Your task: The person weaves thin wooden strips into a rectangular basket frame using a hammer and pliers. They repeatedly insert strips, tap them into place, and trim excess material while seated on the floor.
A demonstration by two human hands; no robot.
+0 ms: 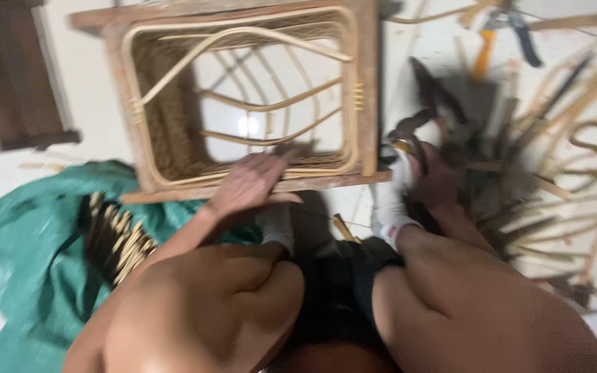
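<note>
While the left hand lies spread on the rattan frame, it looks light, stiff (right hand grips pliers).

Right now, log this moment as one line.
left hand: flat on rattan frame near edge | right hand: holding pliers, blurred | green cloth on left | rattan strips on right

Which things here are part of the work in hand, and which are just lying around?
In hand:
- left hand resting on the rattan frame
- right hand holding dark pliers

Lying about:
- green cloth
- bundle of short sticks
- loose rattan strips
- orange-handled tool
</note>
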